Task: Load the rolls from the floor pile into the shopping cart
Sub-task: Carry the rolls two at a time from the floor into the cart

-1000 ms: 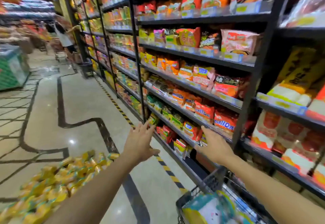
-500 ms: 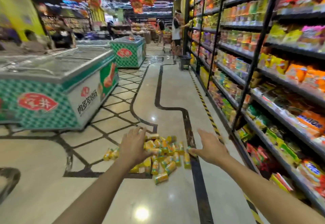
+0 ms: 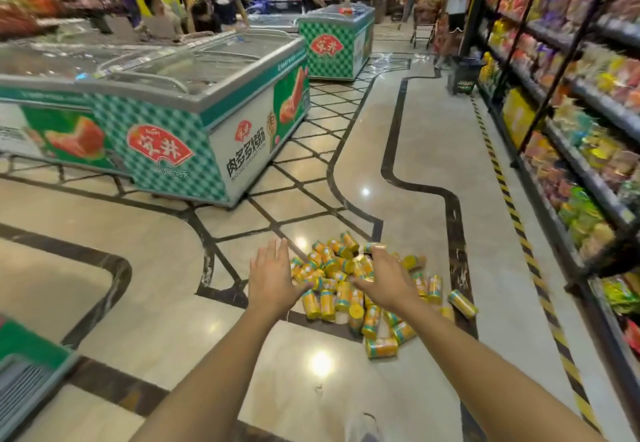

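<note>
Our left hand [image 3: 273, 278] and right hand [image 3: 384, 280] hover, fingers spread and empty, over the yellow-green cylindrical rolls [image 3: 327, 304] heaped on the near floor [image 3: 429, 150]; green chest freezer [image 3: 173, 112] left, black stocked shelves [image 3: 575, 136] right.

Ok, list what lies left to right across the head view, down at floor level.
Large chest freezer → left hand → right hand → stray roll at the pile's right edge → yellow-black floor tape → snack shelves.

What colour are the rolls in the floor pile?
The rolls are yellow-orange with green bands; the head view shows them.
</note>
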The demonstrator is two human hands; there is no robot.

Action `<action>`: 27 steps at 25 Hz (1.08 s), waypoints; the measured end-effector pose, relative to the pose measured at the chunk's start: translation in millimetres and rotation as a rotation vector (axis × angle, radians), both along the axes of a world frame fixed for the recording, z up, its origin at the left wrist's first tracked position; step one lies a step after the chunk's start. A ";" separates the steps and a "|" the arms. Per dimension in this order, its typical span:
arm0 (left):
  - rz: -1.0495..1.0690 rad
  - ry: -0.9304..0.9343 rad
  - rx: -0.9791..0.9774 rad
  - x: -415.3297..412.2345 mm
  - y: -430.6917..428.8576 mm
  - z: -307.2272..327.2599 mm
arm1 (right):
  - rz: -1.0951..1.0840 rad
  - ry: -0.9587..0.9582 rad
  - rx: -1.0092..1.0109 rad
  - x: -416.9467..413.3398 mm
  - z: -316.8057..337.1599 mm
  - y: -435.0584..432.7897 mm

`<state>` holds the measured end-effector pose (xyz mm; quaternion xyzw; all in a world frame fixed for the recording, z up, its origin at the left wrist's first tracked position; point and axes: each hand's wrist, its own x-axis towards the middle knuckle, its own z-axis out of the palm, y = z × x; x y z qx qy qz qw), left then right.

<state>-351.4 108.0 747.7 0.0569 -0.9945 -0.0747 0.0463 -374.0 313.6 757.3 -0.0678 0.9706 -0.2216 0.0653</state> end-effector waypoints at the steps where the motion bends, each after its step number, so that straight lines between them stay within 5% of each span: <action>1: 0.022 -0.020 0.013 -20.8 -1.3 -8.2 | 0.015 -0.001 0.021 -24.0 -8.1 -5.0; 15: 0.133 -0.267 0.104 -276.2 -27.4 -66.6 | 0.053 -0.180 0.109 -301.3 -88.9 -36.9; 27: -0.117 -0.496 0.144 -435.8 -94.1 -276.4 | -0.070 -0.518 0.181 -437.5 -298.2 -125.5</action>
